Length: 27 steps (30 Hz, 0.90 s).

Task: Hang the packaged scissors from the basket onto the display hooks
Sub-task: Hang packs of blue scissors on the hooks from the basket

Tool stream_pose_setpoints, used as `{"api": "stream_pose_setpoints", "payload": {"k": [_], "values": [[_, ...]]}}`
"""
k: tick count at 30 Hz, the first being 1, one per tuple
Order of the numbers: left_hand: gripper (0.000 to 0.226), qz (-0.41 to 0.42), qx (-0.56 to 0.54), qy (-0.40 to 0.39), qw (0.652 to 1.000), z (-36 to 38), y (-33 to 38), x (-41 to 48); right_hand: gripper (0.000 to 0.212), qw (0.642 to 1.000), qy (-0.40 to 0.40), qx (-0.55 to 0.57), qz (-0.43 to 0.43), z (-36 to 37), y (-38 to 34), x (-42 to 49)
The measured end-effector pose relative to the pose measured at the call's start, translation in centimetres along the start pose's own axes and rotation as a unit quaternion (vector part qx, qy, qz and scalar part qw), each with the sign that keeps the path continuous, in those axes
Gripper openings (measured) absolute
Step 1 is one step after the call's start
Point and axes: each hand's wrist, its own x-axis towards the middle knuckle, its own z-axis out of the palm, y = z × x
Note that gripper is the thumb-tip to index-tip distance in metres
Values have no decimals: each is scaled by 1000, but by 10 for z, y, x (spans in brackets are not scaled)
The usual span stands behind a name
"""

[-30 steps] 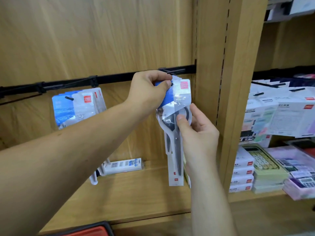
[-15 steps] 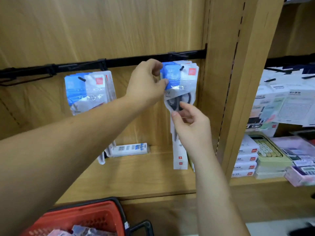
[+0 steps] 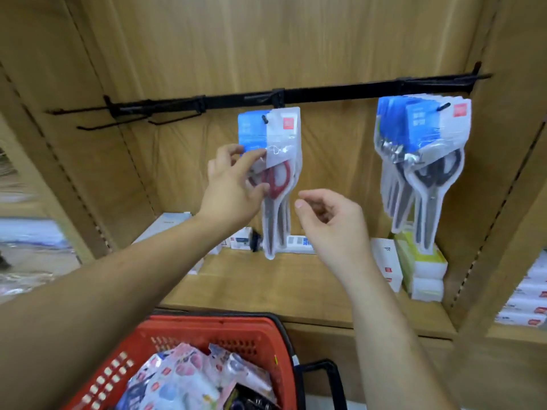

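While the left hand (image 3: 233, 184) pinches the pack (image 3: 283, 134) edge, right hand (image 3: 328, 221) hovers clear.

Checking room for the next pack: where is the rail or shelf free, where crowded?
Free: two empty hooks at the left end of the rail, left of the red-handled scissors packs the left hand holds; bare shelf board in front of the boxes. Crowded: the right hook, stacked with black-handled scissors packs.

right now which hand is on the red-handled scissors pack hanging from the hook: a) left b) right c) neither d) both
a: the left hand holds the left edge of the red-handled scissors pack, while the right hand hovers beside it, apart from it and holding nothing.
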Motion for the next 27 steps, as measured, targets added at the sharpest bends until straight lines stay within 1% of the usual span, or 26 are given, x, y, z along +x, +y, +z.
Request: {"api": "stream_pose_setpoints", "payload": {"k": [5,9,13,17,19,21,23,25,27], "values": [[58,9,-77,29,997,17,-7,13,10,1000,-20,-18,7,20,11,0],[58,5,-90,35,995,26,-8,19,12,998,-37,-40,24,24,17,2],[62,23,-83,12,996,26,-27,-3,15,995,-62,-77,29,26,25,-2],[56,-22,-123,-54,991,9,-66,-75,17,983,-123,-131,45,43,32,-17],[52,-55,-117,-90,988,0,-93,-119,12,970,-170,-166,46,59,35,-32],[48,-96,-112,-121,982,-10,-119,-161,8,949,-224,-219,37,78,37,-50],[47,-129,-112,-137,976,-20,-140,-197,13,922,-277,-269,30,98,38,-70],[48,-141,-116,-147,972,-28,-159,-224,18,894,-326,-305,39,113,41,-90],[51,-140,-106,-164,971,-33,-178,-251,18,872,-359,-330,42,123,46,-112]]}}
